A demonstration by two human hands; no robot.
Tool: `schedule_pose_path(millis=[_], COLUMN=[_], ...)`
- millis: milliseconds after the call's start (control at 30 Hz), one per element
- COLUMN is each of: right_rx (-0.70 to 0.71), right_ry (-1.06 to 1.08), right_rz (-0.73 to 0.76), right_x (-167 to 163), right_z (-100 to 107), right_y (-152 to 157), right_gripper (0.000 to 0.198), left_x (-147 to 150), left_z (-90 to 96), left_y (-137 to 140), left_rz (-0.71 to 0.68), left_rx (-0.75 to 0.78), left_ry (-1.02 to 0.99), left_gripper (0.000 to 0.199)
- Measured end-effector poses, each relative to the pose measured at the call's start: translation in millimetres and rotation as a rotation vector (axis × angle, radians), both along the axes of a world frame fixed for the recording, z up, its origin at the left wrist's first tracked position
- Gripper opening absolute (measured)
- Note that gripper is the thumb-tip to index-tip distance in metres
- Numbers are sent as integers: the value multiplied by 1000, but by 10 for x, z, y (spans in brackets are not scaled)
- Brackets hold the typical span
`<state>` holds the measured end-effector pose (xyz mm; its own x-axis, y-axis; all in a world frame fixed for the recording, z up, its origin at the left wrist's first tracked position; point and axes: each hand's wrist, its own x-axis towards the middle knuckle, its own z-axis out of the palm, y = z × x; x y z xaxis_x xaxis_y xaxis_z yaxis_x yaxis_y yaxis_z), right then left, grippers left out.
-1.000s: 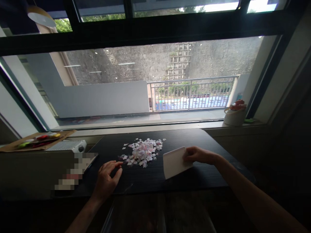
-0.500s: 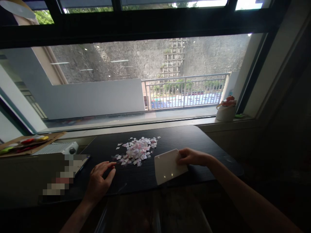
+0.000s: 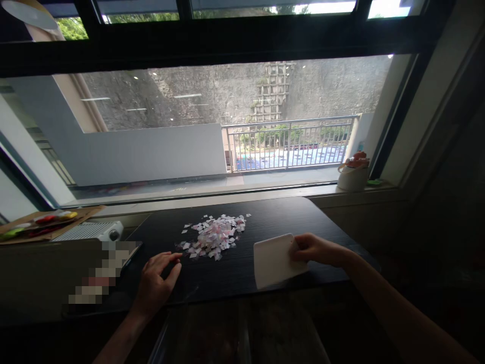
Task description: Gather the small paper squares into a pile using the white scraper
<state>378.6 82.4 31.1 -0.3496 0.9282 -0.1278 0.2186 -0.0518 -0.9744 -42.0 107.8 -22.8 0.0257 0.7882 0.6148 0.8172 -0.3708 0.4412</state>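
Observation:
A heap of small white and pinkish paper scraps [image 3: 215, 235] lies on the dark table [image 3: 280, 215]. My right hand [image 3: 314, 250] grips a white flat rectangular board [image 3: 275, 263] by its right side, thumb on top. The board is tilted near the table's front edge, to the right of the scraps and apart from them. My left hand [image 3: 157, 278] rests at the front left, its fingers loosely curved and the thumb held apart, with nothing in it. Its fingertips are close to the left edge of the heap.
A blurred-out flat item [image 3: 109, 273] lies at the table's left. Beyond it are a white ridged device [image 3: 91, 231] and a brown board with colourful pieces [image 3: 49, 222]. A white bottle with a reddish top [image 3: 353, 174] stands on the windowsill [image 3: 303, 191] at the right.
My right hand has moved right with the white board, farther from the scraps. My left hand and the heap look the same.

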Motion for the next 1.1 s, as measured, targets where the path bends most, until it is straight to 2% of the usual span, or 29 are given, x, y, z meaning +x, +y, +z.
schedule_pose_path(millis=[133, 233, 367, 467, 633, 733, 933, 1100], right_rx=[149, 247, 361, 419, 524, 538, 504, 534], right_ry=[59, 79, 18, -62, -240, -363, -306, -354], right_rz=[-186, -237, -230, -194, -217, -204, -204, -124], right_x=[-107, -367, -758, -915, -852, -744, -795, -837], right_z=[-95, -148, -162, -146, -66, -39, -32, -38], right_y=[175, 378, 517, 456, 221, 116, 49, -2], right_gripper=[41, 44, 30, 17, 15, 17, 18, 15], left_x=[19, 29, 38, 48, 71, 101, 199, 238], left_z=[-10, -15, -20, -21, -8, 9, 31, 10], left_y=[-12, -22, -30, -34, -63, -126, -269, -390], left_rz=[1, 10, 14, 7, 4, -1, -52, -111], left_rx=[38, 62, 93, 110, 146, 184, 244, 181], left_ry=[20, 38, 48, 49, 56, 100, 274, 370], left_gripper=[27, 26, 25, 24, 23, 21, 22, 26])
